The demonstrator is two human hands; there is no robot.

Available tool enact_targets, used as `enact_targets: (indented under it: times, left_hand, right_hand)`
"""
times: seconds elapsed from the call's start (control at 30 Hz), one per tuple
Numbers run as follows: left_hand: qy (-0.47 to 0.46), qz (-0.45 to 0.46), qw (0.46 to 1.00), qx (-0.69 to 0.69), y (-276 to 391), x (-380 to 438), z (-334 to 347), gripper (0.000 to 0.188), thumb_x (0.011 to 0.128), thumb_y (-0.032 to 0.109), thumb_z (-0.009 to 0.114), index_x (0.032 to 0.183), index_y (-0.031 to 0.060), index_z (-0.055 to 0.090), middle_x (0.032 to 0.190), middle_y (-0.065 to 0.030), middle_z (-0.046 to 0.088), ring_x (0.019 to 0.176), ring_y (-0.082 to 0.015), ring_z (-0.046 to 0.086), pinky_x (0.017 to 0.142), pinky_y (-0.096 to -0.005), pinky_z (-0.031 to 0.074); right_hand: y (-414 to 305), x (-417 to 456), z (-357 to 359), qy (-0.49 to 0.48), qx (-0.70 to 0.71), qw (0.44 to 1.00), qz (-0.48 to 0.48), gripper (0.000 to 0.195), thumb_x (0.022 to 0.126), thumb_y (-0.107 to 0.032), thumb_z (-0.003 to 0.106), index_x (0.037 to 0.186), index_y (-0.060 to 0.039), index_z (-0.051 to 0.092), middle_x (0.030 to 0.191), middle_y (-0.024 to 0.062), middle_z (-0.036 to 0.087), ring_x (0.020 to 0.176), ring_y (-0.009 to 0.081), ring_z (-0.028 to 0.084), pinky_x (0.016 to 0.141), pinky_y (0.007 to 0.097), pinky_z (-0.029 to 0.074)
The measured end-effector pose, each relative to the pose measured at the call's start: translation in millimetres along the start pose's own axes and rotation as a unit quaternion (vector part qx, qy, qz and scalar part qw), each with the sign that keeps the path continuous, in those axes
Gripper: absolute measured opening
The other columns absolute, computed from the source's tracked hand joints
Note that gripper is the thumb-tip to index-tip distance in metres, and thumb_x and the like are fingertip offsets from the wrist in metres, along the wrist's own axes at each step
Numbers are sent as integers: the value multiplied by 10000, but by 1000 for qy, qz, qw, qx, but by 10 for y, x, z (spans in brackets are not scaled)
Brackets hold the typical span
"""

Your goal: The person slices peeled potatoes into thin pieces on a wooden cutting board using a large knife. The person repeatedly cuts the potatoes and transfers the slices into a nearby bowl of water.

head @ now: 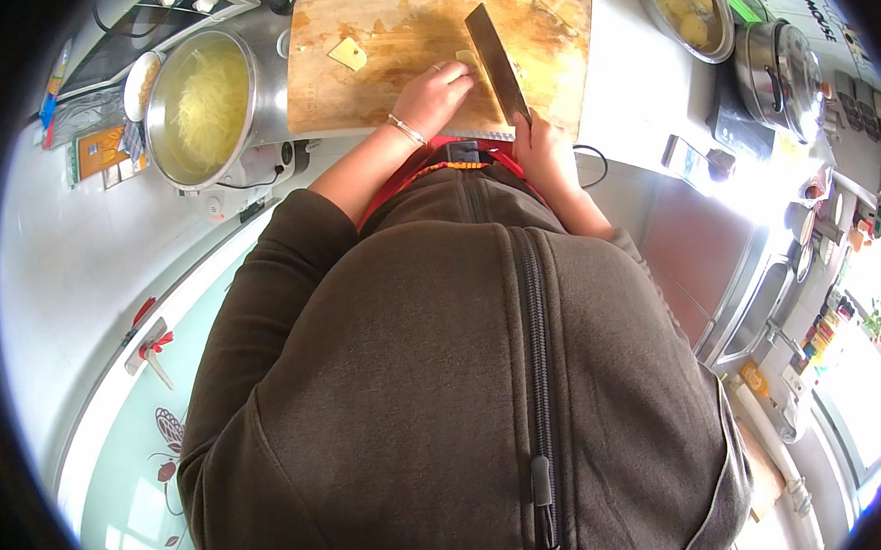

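On a wooden cutting board [400, 26], my right hand [543, 146] grips the handle of a cleaver [496, 62], whose blade slants away to the upper left. My left hand [438, 94], with a bracelet at the wrist, rests just left of the blade with its fingers curled. A pale yellow slice [465, 56] shows beyond my fingertips, beside the blade; whether my left fingers grip anything under them is hidden. A separate pale yellow piece, likely potato, [348, 54] lies on the board's left part.
At the left stands a metal bowl of pale shreds in liquid [212, 112], beside a small white bowl [139, 85]. To the right are a metal bowl of peeled potatoes [695, 24] and a lidded steel pot [786, 75]. A black cable [604, 166] loops near the board's right corner.
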State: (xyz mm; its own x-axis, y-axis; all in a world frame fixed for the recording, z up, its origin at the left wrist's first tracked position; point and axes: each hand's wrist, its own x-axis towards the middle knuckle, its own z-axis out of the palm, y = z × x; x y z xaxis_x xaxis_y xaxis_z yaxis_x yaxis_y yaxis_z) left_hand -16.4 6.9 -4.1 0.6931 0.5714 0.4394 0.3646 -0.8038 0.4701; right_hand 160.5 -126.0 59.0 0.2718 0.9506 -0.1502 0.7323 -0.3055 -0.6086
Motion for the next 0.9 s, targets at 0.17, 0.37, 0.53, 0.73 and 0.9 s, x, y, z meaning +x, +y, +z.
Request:
enact_targets:
  times: [0.17, 0.37, 0.53, 0.73, 0.9]
  left_hand:
    - [-13, -4, 1000, 9, 29, 21, -21, 128, 876, 83, 714, 1003, 88, 725, 1026, -36, 665, 952, -247, 671, 799, -369, 583]
    - [-12, -9, 1000, 15, -2, -1, 16, 106, 879, 96, 717, 985, 90, 721, 1019, -30, 664, 938, -245, 669, 787, -367, 583]
    - [-10, -11, 1000, 13, 6, -2, 17, 124, 884, 96, 713, 1007, 91, 728, 1027, -29, 668, 941, -243, 673, 790, -362, 586]
    - [0, -10, 1000, 10, 22, 1, 0, 159, 891, 98, 706, 1046, 95, 737, 1032, -33, 670, 939, -247, 678, 788, -364, 587]
    - [-9, -19, 1000, 0, 60, 8, -29, 198, 872, 79, 703, 1068, 96, 731, 1046, -34, 666, 939, -257, 677, 784, -367, 588]
  right_hand:
    - [1, -45, -19, 12, -5, 1000, -26, 263, 1032, -238, 549, 951, -8, 648, 713, 270, 660, 680, 464, 677, 639, 539, 548]
    - [-35, -54, -27, 3, -19, 999, -34, 238, 1030, -220, 553, 947, -15, 639, 708, 259, 661, 674, 455, 678, 633, 535, 550]
    - [-86, -32, -60, -12, -54, 997, -53, 222, 1027, -194, 552, 921, -13, 623, 677, 230, 650, 647, 420, 688, 601, 499, 563]
    - [-120, -10, -59, -25, -87, 993, -78, 205, 1021, -182, 557, 928, -5, 606, 683, 205, 642, 627, 398, 688, 577, 480, 566]
    - [-128, 45, 21, -14, -87, 995, -51, 234, 1023, -219, 563, 929, -9, 607, 667, 227, 659, 621, 421, 689, 575, 497, 569]
